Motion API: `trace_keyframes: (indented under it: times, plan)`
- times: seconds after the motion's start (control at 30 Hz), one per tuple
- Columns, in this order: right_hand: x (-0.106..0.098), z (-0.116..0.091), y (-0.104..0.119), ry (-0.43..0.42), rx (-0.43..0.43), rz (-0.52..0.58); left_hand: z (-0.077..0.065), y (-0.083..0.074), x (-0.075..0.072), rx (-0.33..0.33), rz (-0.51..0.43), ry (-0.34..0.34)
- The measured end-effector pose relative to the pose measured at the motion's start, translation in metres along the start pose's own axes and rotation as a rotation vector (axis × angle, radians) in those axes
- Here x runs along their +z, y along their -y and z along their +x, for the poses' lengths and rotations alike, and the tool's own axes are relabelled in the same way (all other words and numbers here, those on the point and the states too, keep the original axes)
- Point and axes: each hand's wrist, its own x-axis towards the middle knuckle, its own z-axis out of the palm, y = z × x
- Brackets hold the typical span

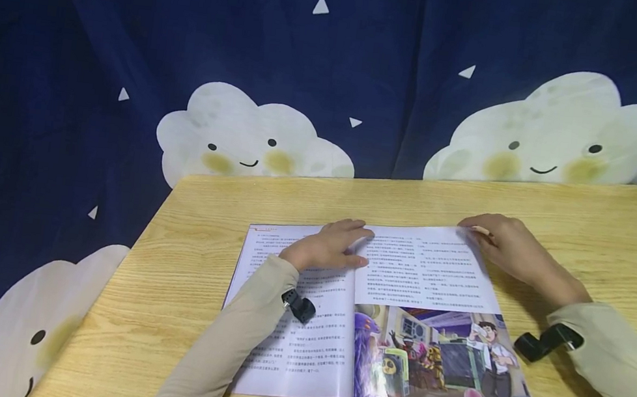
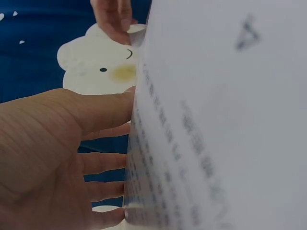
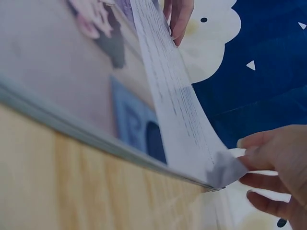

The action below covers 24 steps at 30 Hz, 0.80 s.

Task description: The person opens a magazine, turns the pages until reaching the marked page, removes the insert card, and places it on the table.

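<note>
An open magazine (image 1: pixel 430 273) lies on the wooden table, printed text on both pages and a colour cartoon picture (image 1: pixel 441 363) across the lower right page. My left hand (image 1: pixel 332 246) rests near the top of the centre fold, fingers stretched over the paper; the left wrist view shows them spread along the page edge. At the upper right corner, my right hand (image 1: pixel 516 250) pinches the page. That page corner (image 3: pixel 228 170) bends up between thumb and fingers in the right wrist view.
The wooden table (image 1: pixel 166 292) extends around the magazine. Behind it hangs a dark blue curtain (image 1: pixel 394 50) printed with smiling clouds and small white triangles. Black straps with cameras sit on both wrists, over beige sleeves (image 1: pixel 235 333).
</note>
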Motion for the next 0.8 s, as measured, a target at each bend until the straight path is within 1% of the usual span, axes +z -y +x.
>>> trace_keyframes:
  times: [0.1,0.2,0.33,0.43,0.57,0.63,0.8]
  plan:
    - [0.0006,0.0006,-0.0006,-0.059,-0.032,-0.01,0.0003,-0.0001,-0.0004,0.002,0.004,0.002]
    - [0.0011,0.0005,-0.0008,-0.074,-0.034,-0.01,0.0005,-0.0002,-0.0009,0.006,0.01,0.003]
    - [0.0015,0.0011,-0.0003,-0.072,-0.013,-0.008,0.0013,-0.0001,-0.0013,0.011,0.016,-0.002]
    - [0.0021,0.0019,0.0013,-0.049,0.005,-0.006,0.0018,-0.0007,-0.002,0.006,0.017,-0.005]
    - [0.0034,0.0021,0.0032,-0.039,-0.016,-0.019,0.0029,-0.0032,-0.003,-0.008,0.024,-0.004]
    - [0.0034,0.002,0.0042,-0.049,-0.02,-0.029,0.0043,-0.0051,-0.0036,-0.017,0.025,0.0]
    - [0.0017,0.0021,0.0071,-0.059,0.048,-0.019,0.0085,-0.0092,-0.006,-0.036,0.022,0.015]
